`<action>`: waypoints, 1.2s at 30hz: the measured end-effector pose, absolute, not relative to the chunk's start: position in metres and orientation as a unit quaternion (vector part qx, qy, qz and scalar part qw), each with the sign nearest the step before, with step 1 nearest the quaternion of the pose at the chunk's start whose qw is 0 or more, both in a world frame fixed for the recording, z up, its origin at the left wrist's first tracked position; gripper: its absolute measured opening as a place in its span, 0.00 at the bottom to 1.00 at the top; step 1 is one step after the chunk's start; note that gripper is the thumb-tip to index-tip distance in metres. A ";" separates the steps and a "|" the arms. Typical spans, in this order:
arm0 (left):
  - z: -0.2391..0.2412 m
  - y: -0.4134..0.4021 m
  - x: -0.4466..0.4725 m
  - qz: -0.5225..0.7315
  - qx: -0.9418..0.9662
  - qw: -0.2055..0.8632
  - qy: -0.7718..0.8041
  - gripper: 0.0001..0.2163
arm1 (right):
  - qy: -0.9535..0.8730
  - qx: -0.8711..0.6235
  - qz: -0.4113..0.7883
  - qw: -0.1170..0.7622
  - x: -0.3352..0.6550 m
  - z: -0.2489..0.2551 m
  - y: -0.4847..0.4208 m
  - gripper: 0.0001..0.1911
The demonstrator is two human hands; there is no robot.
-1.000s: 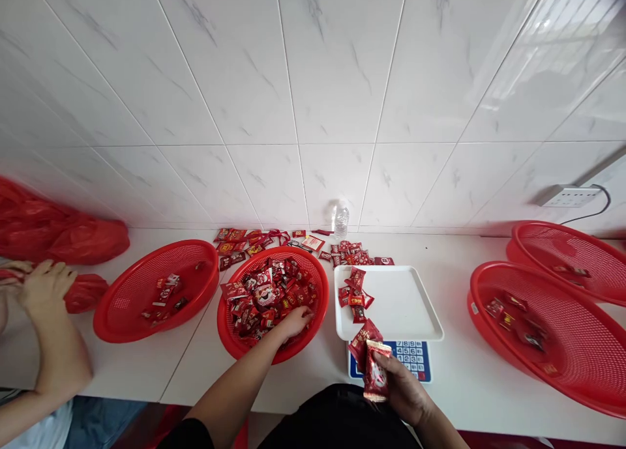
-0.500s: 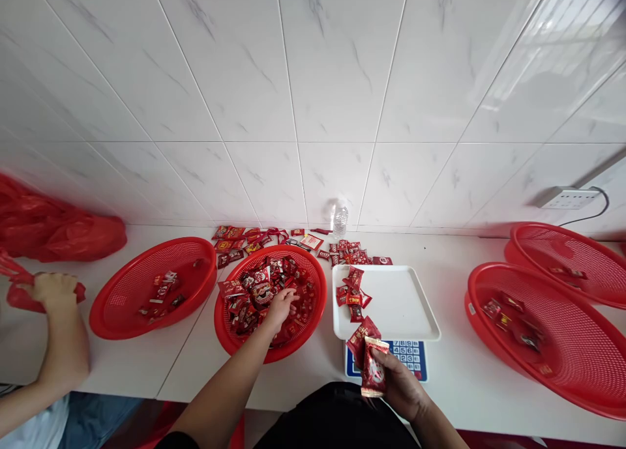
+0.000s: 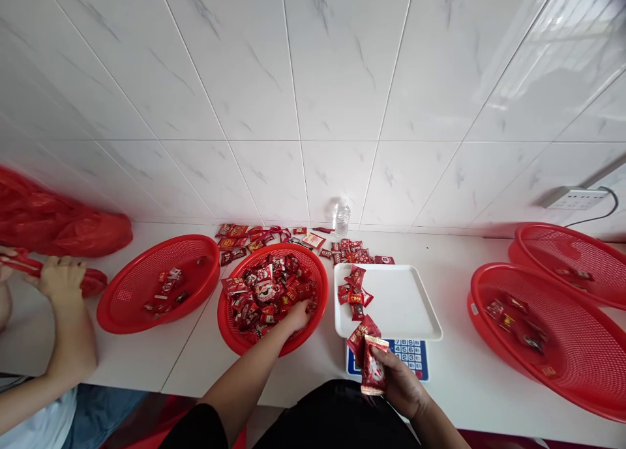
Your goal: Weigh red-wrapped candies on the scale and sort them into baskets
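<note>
My left hand point(image 3: 297, 316) reaches down among red candy packets point(image 3: 264, 291) at the right side of a red mesh basket point(image 3: 225, 332). Its fingers are bent and mostly hidden there, so I cannot see whether they grip anything. In my right hand point(image 3: 402, 382) is a red and gold snack packet point(image 3: 374, 367), pinched under the thumb, with another red packet point(image 3: 360, 335) behind it. That hand hovers in front of a blue-keyed scale point(image 3: 413, 358). On the scale, a white tray point(image 3: 398, 299) bears several small red packets point(image 3: 355, 294) along its left side.
More red packets point(image 3: 349, 250) and a clear bottle point(image 3: 343, 219) lie toward the tiled wall. Red baskets stand at left point(image 3: 117, 305) and right point(image 3: 562, 345). Far left, another person's hands point(image 3: 61, 279) hold a red plastic bag point(image 3: 92, 281).
My left hand has moved right and lower within the basket, its fingers now deeper in the packets. My right hand stays put with its packets. The other person's red bag has shifted right.
</note>
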State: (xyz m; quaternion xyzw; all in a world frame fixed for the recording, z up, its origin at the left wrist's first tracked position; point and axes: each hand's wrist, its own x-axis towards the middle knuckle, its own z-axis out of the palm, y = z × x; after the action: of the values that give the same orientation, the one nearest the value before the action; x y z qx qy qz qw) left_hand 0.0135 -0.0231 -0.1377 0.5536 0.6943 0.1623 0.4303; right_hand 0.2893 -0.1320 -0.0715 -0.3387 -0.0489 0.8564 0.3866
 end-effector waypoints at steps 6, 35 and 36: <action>-0.130 -0.019 0.020 0.204 0.541 0.424 0.697 0.08 | -0.044 -0.343 0.851 0.396 0.293 -0.073 -0.133 0.09; -0.046 -0.095 0.107 0.193 0.583 0.597 0.515 0.10 | -0.081 -0.313 0.871 0.371 0.287 -0.066 -0.129 0.16; -0.046 -0.095 0.108 0.182 0.566 0.615 0.517 0.10 | -0.081 -0.309 0.872 0.372 0.288 -0.066 -0.129 0.16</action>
State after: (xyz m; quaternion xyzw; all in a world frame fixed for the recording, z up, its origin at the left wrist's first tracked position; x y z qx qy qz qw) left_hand 0.1079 -0.0954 -0.0465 0.5662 0.5173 0.1821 0.6153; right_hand 0.2877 -0.1291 -0.0657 -0.3088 -0.0813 0.8717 0.3716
